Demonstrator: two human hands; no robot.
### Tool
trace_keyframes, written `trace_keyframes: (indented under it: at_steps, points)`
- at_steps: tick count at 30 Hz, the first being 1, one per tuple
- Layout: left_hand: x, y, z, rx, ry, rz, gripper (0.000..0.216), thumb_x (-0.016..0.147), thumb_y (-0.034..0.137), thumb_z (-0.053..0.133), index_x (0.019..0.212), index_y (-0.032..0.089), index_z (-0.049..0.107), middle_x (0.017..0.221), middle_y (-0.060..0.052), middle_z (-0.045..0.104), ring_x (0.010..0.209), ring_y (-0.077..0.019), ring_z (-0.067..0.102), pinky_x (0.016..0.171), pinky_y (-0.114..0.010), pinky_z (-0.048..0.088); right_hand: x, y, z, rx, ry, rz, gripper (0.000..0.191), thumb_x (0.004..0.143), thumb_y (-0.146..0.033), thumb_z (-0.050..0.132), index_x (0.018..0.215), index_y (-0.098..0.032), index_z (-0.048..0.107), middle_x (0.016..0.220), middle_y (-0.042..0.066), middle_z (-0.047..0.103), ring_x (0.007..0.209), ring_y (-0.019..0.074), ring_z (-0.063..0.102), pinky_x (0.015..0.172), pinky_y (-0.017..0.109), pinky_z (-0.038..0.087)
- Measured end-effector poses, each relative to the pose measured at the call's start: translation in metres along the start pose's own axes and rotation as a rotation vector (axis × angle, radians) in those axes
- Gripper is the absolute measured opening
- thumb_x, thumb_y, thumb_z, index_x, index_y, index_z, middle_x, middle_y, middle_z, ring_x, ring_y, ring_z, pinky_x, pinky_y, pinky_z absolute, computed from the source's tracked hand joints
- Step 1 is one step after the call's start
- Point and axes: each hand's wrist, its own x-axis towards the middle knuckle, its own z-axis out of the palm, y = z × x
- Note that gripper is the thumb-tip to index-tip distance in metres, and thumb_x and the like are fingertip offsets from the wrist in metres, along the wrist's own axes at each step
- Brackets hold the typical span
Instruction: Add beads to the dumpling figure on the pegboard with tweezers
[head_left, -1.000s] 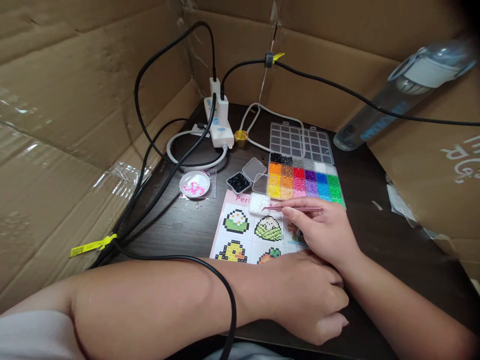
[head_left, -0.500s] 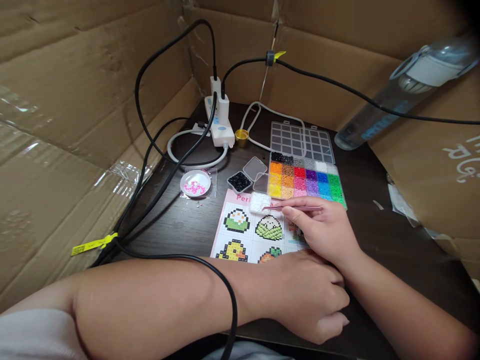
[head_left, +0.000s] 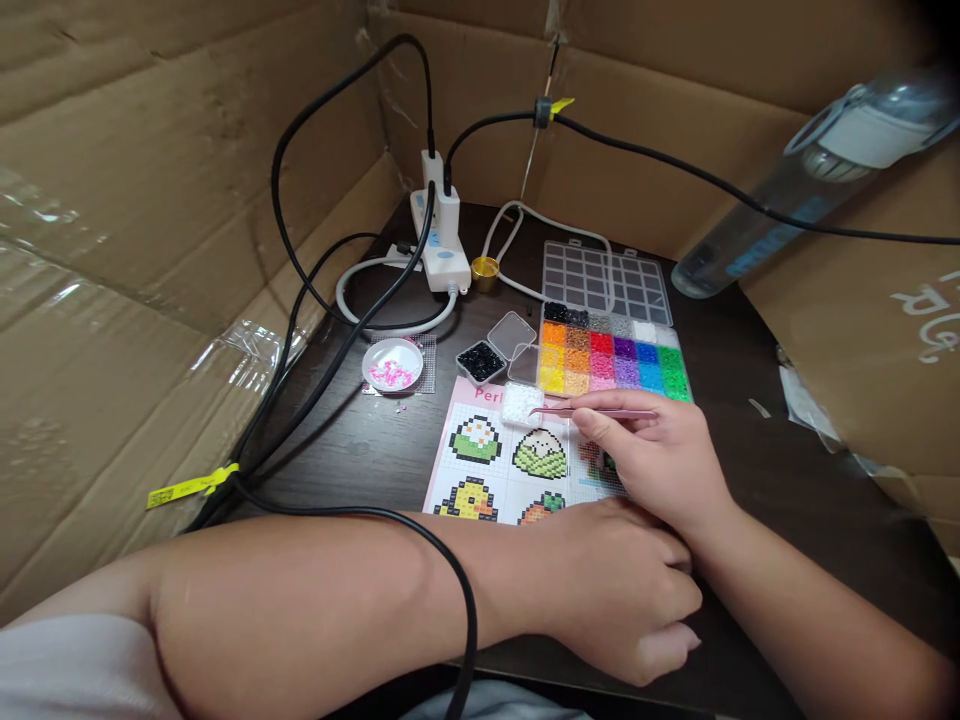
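Observation:
My right hand (head_left: 660,450) pinches a pair of pinkish metal tweezers (head_left: 559,411). Their bent tip is at a small clear box (head_left: 523,405) of white beads; whether it grips a bead is too small to tell. This box stands at the top of a printed pattern sheet (head_left: 504,465) showing pixel pictures. My left hand (head_left: 622,590) lies curled into a loose fist by the sheet's lower edge, below my right wrist. Its palm side is hidden. Behind the white beads stands an open box of black beads (head_left: 481,361).
A sorted bead case (head_left: 612,395) lies open behind my right hand. Further left are a white dish (head_left: 375,372) with pink and white beads, a power strip (head_left: 448,272) and a gold cup (head_left: 485,272). A black cable (head_left: 466,610) crosses my left forearm. A bottle (head_left: 780,210) leans right.
The tweezers' tip has shifted slightly right and up over the white beads, and my right hand has moved a little with it. My left hand stays curled in nearly the same place.

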Motion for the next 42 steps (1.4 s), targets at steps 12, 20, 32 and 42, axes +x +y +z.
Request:
trace_keyframes:
  at_steps: [12, 20, 32, 42]
  points:
    - [-0.002, 0.003, -0.009, -0.036, -0.085, -0.086, 0.029, 0.089, 0.036, 0.055, 0.082, 0.014, 0.074, 0.093, -0.007, 0.072, 0.082, -0.0214, 0.061, 0.084, -0.038, 0.053, -0.02, 0.027, -0.071, -0.074, 0.292, -0.104, 0.017, 0.079, -0.036, 0.08, 0.089, -0.023, 0.08, 0.085, 0.007, 0.08, 0.069, 0.0208, 0.075, 0.062, 0.031, 0.064]
    - [-0.002, 0.003, -0.012, -0.061, -0.063, -0.095, 0.024, 0.089, 0.033, 0.059, 0.081, 0.015, 0.072, 0.096, -0.007, 0.072, 0.086, -0.0196, 0.062, 0.087, -0.036, 0.051, -0.036, 0.069, -0.081, 0.049, 0.252, -0.003, 0.011, 0.08, -0.031, 0.08, 0.088, -0.023, 0.081, 0.092, 0.007, 0.081, 0.082, 0.0211, 0.078, 0.071, 0.029, 0.064]
    - [0.001, 0.005, -0.017, -0.047, -0.1, -0.109, 0.025, 0.091, 0.033, 0.059, 0.079, 0.015, 0.071, 0.093, -0.007, 0.07, 0.087, -0.0183, 0.061, 0.085, -0.035, 0.051, -0.032, 0.06, -0.072, -0.015, 0.226, -0.006, 0.01, 0.082, -0.029, 0.075, 0.088, -0.022, 0.081, 0.091, 0.005, 0.081, 0.083, 0.0211, 0.078, 0.077, 0.032, 0.066]
    - [0.001, 0.004, -0.015, -0.038, -0.092, -0.105, 0.025, 0.091, 0.034, 0.059, 0.081, 0.015, 0.072, 0.095, -0.008, 0.071, 0.087, -0.0193, 0.062, 0.09, -0.035, 0.049, -0.033, 0.061, -0.072, -0.022, 0.223, -0.015, 0.011, 0.082, -0.029, 0.076, 0.089, -0.023, 0.081, 0.091, 0.005, 0.081, 0.084, 0.0211, 0.078, 0.078, 0.031, 0.065]
